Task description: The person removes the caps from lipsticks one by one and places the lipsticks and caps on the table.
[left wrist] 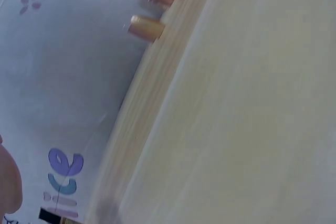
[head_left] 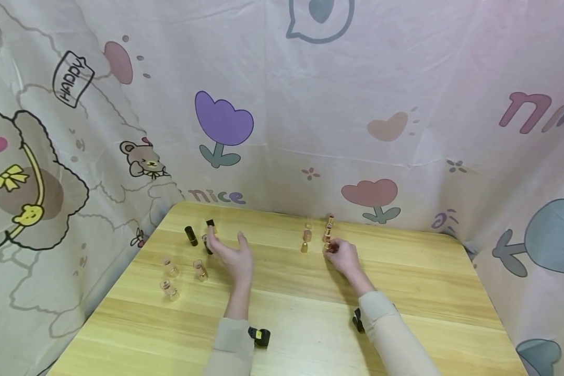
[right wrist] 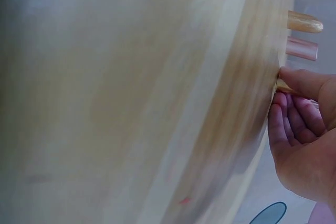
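Note:
My right hand (head_left: 347, 256) pinches a small gold tube, apparently a lipstick (right wrist: 283, 86), between thumb and fingertips, low against the table. That tube stands at the near end of a row of gold lipsticks (head_left: 328, 228); the fingers hide much of it. Left of this row is a second short row with a gold tube (head_left: 304, 247) and a pinkish tube (head_left: 307, 235). My left hand (head_left: 235, 261) hovers with fingers spread and nothing held, near the black lipsticks (head_left: 191, 236). One black tube (head_left: 207, 244) is partly behind its fingers.
Several clear-capped, pinkish-gold tubes (head_left: 199, 270) stand at the left of the wooden table (head_left: 301, 324). A printed curtain (head_left: 286, 104) hangs behind the table's back edge. Black wrist devices (head_left: 260, 337) sit by both sleeves.

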A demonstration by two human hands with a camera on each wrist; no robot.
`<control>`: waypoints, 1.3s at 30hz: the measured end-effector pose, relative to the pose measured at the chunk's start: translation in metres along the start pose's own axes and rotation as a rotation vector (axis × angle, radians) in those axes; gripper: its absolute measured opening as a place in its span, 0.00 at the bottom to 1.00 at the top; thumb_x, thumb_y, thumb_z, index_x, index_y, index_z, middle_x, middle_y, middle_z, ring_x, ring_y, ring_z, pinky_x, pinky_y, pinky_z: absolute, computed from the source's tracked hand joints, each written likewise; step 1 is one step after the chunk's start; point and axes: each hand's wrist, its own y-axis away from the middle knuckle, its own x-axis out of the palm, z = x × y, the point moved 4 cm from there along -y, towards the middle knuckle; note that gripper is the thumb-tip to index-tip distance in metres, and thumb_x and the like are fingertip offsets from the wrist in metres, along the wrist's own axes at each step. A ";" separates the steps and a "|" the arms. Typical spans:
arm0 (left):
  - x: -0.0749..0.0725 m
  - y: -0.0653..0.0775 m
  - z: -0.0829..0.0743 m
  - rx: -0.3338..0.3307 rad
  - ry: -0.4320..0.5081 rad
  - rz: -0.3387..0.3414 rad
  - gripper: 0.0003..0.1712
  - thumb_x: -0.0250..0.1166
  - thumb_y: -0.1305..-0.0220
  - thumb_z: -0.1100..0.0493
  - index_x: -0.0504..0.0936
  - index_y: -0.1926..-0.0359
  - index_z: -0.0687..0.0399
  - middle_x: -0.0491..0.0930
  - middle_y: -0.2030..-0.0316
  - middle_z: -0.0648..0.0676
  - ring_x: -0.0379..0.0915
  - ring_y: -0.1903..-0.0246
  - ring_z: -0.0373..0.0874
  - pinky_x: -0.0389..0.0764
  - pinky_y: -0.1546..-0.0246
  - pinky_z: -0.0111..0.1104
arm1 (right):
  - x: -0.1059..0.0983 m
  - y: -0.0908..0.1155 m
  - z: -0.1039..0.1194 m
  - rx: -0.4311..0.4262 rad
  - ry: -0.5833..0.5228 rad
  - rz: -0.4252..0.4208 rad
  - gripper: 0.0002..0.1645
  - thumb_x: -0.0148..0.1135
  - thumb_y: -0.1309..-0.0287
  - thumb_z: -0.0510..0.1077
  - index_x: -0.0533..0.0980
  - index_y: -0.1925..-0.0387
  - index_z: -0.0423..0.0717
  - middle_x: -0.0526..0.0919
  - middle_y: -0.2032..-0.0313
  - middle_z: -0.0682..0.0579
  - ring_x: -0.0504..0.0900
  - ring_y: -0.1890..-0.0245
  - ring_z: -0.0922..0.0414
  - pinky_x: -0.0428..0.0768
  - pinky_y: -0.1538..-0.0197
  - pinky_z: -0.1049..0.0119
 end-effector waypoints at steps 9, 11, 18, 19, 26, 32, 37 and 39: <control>-0.012 -0.027 0.020 -0.081 -0.024 -0.072 0.49 0.61 0.31 0.73 0.42 0.20 0.67 0.39 0.20 0.66 0.37 0.20 0.57 0.43 0.19 0.37 | 0.000 -0.001 -0.001 0.004 -0.002 -0.002 0.14 0.75 0.46 0.31 0.83 0.57 0.33 0.88 0.65 0.45 0.87 0.62 0.50 0.88 0.54 0.53; -0.013 -0.029 0.027 -0.151 -0.037 -0.069 0.48 0.60 0.29 0.71 0.40 0.20 0.66 0.37 0.20 0.65 0.35 0.19 0.57 0.42 0.19 0.38 | 0.000 0.000 -0.001 0.003 -0.002 -0.002 0.13 0.74 0.46 0.30 0.83 0.57 0.33 0.88 0.66 0.45 0.87 0.63 0.50 0.88 0.54 0.53; -0.018 -0.032 0.047 -0.399 -0.032 -0.058 0.44 0.55 0.23 0.64 0.38 0.19 0.61 0.35 0.20 0.64 0.33 0.19 0.58 0.39 0.18 0.44 | 0.001 0.001 -0.001 0.014 -0.007 0.002 0.14 0.75 0.46 0.31 0.84 0.57 0.34 0.89 0.65 0.45 0.87 0.62 0.50 0.88 0.53 0.53; -0.018 -0.032 0.049 -0.419 -0.027 -0.058 0.43 0.55 0.22 0.63 0.39 0.20 0.61 0.36 0.20 0.64 0.33 0.19 0.58 0.39 0.18 0.44 | 0.002 0.001 -0.001 0.010 -0.007 0.000 0.14 0.75 0.47 0.31 0.84 0.57 0.34 0.89 0.65 0.45 0.87 0.62 0.50 0.88 0.53 0.53; -0.020 -0.033 0.060 -0.484 0.031 -0.073 0.36 0.53 0.21 0.64 0.45 0.22 0.64 0.43 0.21 0.66 0.40 0.20 0.56 0.47 0.19 0.39 | 0.003 -0.001 -0.001 0.007 -0.011 -0.013 0.14 0.75 0.47 0.31 0.84 0.57 0.34 0.89 0.66 0.46 0.87 0.63 0.51 0.88 0.53 0.53; -0.020 -0.033 0.065 -0.487 0.060 -0.069 0.31 0.50 0.20 0.64 0.49 0.24 0.65 0.49 0.23 0.66 0.45 0.21 0.55 0.53 0.20 0.37 | 0.005 -0.001 -0.004 0.018 -0.015 -0.019 0.16 0.75 0.48 0.31 0.84 0.56 0.34 0.89 0.65 0.45 0.87 0.62 0.50 0.88 0.53 0.54; -0.019 -0.032 0.067 -0.487 0.057 -0.061 0.26 0.49 0.18 0.61 0.53 0.28 0.64 0.54 0.26 0.67 0.51 0.23 0.56 0.60 0.21 0.39 | 0.003 -0.001 -0.005 0.034 -0.048 -0.018 0.18 0.75 0.50 0.31 0.83 0.55 0.32 0.88 0.65 0.44 0.87 0.62 0.49 0.88 0.51 0.52; -0.019 -0.032 0.068 -0.482 0.067 -0.064 0.25 0.48 0.18 0.61 0.54 0.28 0.64 0.56 0.27 0.67 0.53 0.24 0.56 0.62 0.22 0.40 | 0.002 0.000 -0.005 0.035 -0.059 -0.017 0.19 0.75 0.50 0.32 0.83 0.54 0.32 0.88 0.64 0.44 0.87 0.61 0.49 0.88 0.51 0.51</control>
